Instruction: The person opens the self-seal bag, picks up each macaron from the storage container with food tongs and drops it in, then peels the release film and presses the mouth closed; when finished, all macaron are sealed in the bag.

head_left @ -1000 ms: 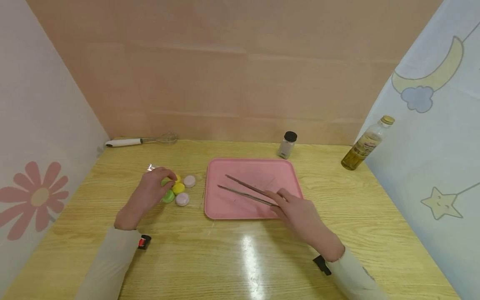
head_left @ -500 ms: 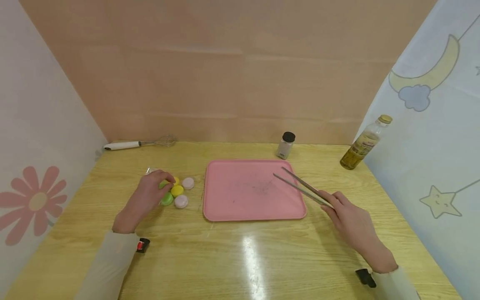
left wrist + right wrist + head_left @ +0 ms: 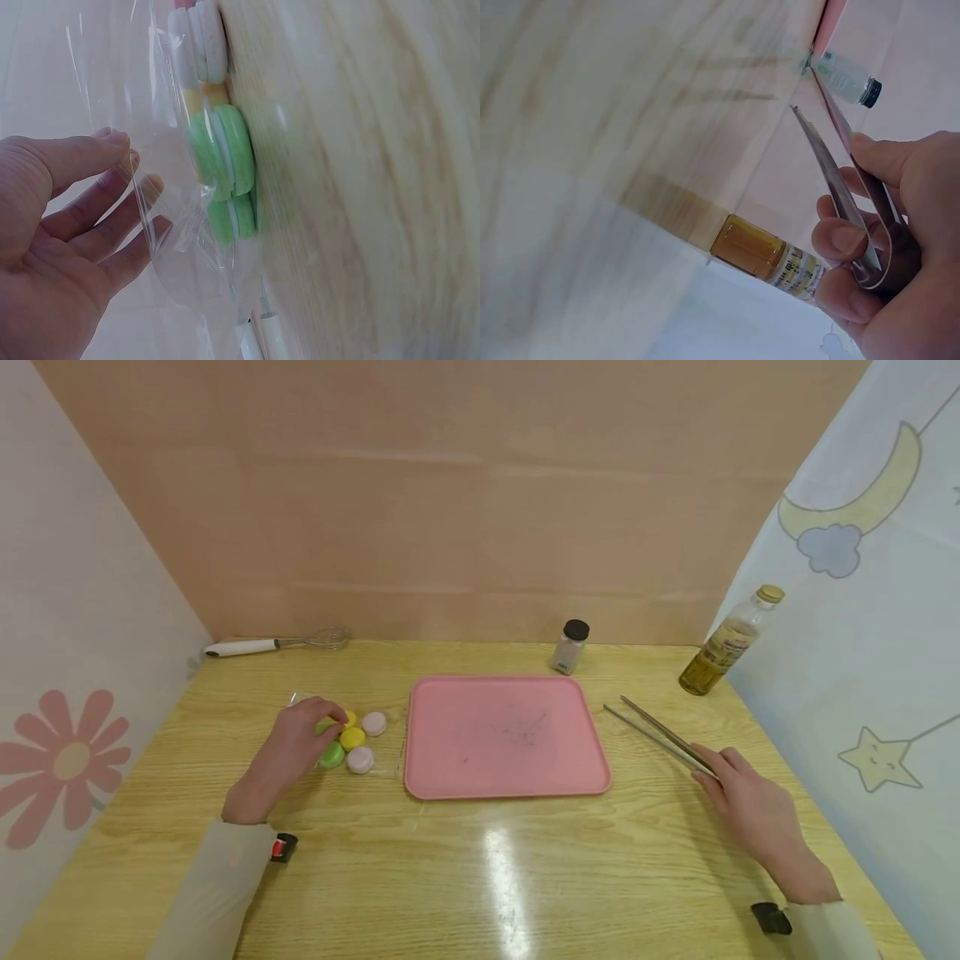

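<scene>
My left hand (image 3: 298,731) pinches the edge of a clear plastic bag (image 3: 169,259) between thumb and fingertips at the left of the table. Round macarons show through and beside the film: green (image 3: 234,146), yellow (image 3: 352,738) and pale pink (image 3: 361,760); some are partly behind my fingers in the head view. At the right, my right hand (image 3: 757,810) grips long metal tweezers (image 3: 660,735) near their bent end. Their serrated tips stand apart with nothing between them, pointing up and left, just right of the pink tray (image 3: 510,787).
Behind the tray stands a small jar (image 3: 570,647) with a black lid. An oil bottle (image 3: 723,652) with a gold cap is at the back right. A whisk (image 3: 247,647) with a white handle lies at the back left. Cloth walls border the wooden table (image 3: 420,877).
My right hand has moved right with the tweezers, from over the pink tray to the table beyond its right edge. The left hand stays by the macarons.
</scene>
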A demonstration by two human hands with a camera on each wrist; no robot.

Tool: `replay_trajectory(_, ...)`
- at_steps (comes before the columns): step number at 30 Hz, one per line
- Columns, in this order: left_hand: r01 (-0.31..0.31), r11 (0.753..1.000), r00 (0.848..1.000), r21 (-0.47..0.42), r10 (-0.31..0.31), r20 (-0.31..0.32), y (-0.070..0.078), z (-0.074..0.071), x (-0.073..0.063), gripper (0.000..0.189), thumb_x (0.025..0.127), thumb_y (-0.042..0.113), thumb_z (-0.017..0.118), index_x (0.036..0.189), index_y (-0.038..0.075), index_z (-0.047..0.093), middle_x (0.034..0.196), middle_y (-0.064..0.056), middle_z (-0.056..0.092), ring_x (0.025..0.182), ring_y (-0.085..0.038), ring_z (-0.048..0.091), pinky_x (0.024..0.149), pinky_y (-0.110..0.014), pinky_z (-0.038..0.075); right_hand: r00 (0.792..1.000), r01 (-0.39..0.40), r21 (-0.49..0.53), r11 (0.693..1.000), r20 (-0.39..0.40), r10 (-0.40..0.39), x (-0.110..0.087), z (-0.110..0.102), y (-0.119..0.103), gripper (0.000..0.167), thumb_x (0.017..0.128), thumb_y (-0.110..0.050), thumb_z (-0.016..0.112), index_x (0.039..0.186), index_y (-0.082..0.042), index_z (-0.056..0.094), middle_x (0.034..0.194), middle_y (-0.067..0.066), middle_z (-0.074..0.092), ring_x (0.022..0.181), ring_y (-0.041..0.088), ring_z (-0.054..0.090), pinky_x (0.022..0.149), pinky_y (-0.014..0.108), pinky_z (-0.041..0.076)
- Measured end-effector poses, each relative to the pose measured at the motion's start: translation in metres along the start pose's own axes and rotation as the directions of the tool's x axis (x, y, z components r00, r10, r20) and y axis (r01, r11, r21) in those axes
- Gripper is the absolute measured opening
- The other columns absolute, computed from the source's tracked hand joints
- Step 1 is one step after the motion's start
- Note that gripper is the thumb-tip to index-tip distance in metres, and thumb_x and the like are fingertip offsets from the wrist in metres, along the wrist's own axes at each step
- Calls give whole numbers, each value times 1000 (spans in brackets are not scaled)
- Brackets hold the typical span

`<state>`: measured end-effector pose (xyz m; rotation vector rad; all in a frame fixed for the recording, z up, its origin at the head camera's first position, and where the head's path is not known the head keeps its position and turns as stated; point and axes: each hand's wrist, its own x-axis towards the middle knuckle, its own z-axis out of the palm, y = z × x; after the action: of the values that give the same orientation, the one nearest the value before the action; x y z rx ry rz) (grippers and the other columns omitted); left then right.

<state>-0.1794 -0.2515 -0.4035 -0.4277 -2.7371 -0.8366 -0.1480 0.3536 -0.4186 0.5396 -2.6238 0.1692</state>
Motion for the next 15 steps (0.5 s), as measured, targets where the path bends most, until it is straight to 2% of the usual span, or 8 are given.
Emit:
replay_trajectory(6, -14, 1000, 1000, 6, 14, -2, -1, -1, 0, 8, 90, -6, 71, 97, -3, 71, 104, -19, 68, 94, -37, 65, 77, -50, 54, 1000, -7, 0, 1000, 4, 7, 2, 0, 5, 34, 95, -12, 71, 128, -7, 64, 90, 6, 56, 46, 1, 22, 38, 24, 21)
replay_trajectory(9, -25, 1000, 1000, 9, 25, -4, -2, 0, 1, 7, 90, -6, 72, 97, -2, 71, 103, -19, 68, 93, -36, 65, 75, -49, 54, 998, -41, 6, 999, 53, 41, 2, 0, 6, 36, 95, -13, 71, 129, -8, 64, 91, 6, 57, 47, 4, 28, 38, 26, 23)
replay_trajectory(12, -28, 1000, 1000, 3, 28, -6, -2, 0, 1, 8, 90, -6, 72, 96, -2, 71, 103, -18, 68, 93, -36, 65, 75, -48, 54, 987, -88, -4, 996, 137, 88, 4, -1, 7, 39, 95, -18, 72, 132, -8, 63, 100, 15, 64, 57, 20, 56, 39, 30, 31)
replay_trajectory(15, -26, 1000, 1000, 0, 26, -7, -2, 0, 1, 8, 89, -6, 72, 96, -2, 71, 101, -18, 68, 91, -35, 65, 74, -48, 54, 965, -127, -12, 992, 228, 126, 5, -2, 8, 43, 96, -23, 72, 134, -6, 62, 114, 26, 65, 84, 44, 66, 41, 36, 40)
